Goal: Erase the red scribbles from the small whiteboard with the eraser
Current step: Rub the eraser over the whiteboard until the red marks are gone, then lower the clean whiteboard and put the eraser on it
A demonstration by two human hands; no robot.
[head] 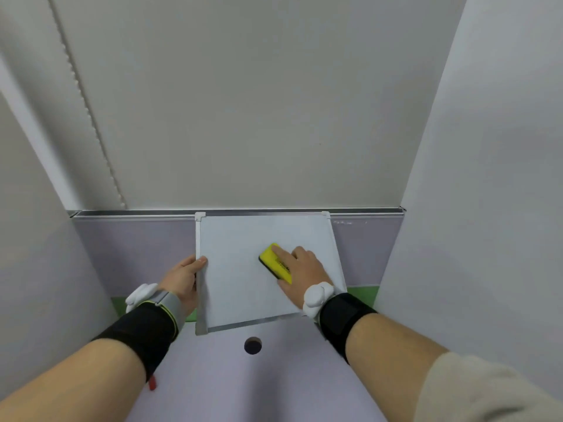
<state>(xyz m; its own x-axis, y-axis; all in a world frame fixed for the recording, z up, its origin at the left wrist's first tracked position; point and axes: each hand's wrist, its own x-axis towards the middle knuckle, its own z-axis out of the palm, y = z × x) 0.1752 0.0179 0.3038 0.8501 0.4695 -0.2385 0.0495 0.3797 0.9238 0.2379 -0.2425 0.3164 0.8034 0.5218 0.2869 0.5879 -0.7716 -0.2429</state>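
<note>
At centre frame, the right hand (301, 268) presses the yellow eraser (275, 263) flat on the small whiteboard (243, 269), its grip closed around it, while the left hand (182, 278) clamps the board's left edge; firm, overlapping strokes would likely clear any red scribbles, none visible here.

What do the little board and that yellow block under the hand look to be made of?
The whiteboard looks like a smooth, faintly glossy white panel in a silvery frame, probably aluminium, with pale plastic-looking corner caps. The eraser under the right hand seems to be hard yellow plastic, slightly shiny, with a dark layer beneath, likely felt or foam.
</note>
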